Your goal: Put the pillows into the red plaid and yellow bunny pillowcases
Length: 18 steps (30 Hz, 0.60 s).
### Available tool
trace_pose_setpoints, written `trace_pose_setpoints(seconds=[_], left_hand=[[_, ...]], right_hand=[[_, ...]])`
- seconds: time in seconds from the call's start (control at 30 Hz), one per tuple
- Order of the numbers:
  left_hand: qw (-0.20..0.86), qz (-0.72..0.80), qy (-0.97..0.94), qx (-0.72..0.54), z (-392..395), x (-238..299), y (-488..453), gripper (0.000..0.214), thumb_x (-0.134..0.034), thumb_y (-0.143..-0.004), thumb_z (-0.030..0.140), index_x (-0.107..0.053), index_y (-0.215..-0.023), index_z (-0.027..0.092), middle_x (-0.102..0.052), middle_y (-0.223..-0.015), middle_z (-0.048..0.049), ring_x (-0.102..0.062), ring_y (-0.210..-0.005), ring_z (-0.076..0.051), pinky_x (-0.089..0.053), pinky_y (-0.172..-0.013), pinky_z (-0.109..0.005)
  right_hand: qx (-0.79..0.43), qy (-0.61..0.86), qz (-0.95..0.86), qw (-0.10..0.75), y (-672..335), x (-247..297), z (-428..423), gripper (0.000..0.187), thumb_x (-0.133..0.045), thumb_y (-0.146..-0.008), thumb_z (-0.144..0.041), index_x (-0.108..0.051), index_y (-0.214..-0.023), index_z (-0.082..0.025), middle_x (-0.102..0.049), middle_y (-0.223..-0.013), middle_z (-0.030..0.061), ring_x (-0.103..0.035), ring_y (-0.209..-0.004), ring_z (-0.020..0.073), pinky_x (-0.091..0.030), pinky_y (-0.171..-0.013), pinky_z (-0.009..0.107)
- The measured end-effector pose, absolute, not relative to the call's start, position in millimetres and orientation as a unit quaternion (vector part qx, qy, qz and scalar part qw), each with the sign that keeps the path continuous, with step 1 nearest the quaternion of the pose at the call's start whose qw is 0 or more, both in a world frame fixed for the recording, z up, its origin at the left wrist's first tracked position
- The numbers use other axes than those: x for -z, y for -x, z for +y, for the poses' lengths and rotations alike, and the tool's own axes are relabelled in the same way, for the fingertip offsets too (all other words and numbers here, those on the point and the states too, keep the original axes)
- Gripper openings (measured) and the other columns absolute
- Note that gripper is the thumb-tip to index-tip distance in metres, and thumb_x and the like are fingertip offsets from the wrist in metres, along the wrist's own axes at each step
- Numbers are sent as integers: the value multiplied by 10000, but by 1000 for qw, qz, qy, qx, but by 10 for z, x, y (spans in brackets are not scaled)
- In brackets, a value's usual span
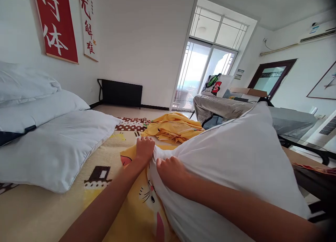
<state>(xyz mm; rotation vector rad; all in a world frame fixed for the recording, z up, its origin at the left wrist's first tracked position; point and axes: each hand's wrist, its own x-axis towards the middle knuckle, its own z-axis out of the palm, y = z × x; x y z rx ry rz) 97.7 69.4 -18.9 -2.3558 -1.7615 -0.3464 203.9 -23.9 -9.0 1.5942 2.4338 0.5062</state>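
A big white pillow (pixel 231 154) leans up on the right, its fabric bunched to a narrow fold towards my hands. My left hand (pixel 145 148) is closed in a fist at the tip of that fold; whether yellow cloth is also caught in it I cannot tell. Closed lower down, my right hand (pixel 172 170) grips the same pillow's white cloth. Beneath both hands spreads a yellow pillowcase (pixel 143 200) printed with a cartoon animal's face, partly hidden by my arms and the pillow.
Crumpled yellow fabric (pixel 175 126) lies just beyond my hands. Several white pillows (pixel 60 144) are piled at left on a patterned beige blanket (pixel 105 147). A plastic-covered table (pixel 223 107) carrying boxes stands behind the pillow at right. A black folded panel (pixel 122 92) rests against the far wall.
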Motion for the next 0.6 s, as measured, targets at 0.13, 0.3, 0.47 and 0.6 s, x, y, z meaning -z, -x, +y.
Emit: trace_pose_setpoints(seconds=[0.13,0.3,0.47,0.6], left_hand=[[64,-586,806,55,647,254,-802,253,-462,-954,223,-583,-1147,112,-622,-1137,-104,-587,-1075,-223,-486,-903,-415],[2,-574,817,-54,485,211,-592,277,-619,-874,266,-619,-1115,131,-650,-1117,-95,-631,-1002,-210,-526,-858,-403],[27,-588,808,-27,439,5,-650,240,-533,-914,210,-619,-1117,116,-644,-1129,-110,-611,-1059,-229,-489,-904,-430],[54,-596,799,53,608,15,-850,292,-489,-940,231,-570,-1194,111,-602,-1203,-126,-553,-1152,-248,-433,-973,-466]], right_hand=[[-168,-564,800,114,-2191,26,-165,489,-391,-859,-69,-446,-1344,-31,-677,-876,180,-666,-838,230,-458,-666,307],[-135,-559,807,137,-2263,43,-73,545,-385,-873,-91,-386,-1418,-74,-685,-939,184,-675,-908,253,-477,-701,329],[-122,-546,819,125,-2097,87,-167,463,-388,-893,-108,-471,-1348,-95,-685,-909,180,-679,-881,230,-472,-701,315],[-127,-519,837,115,-1934,139,-326,453,-415,-884,-110,-498,-1330,-112,-688,-850,150,-671,-805,205,-450,-653,296]])
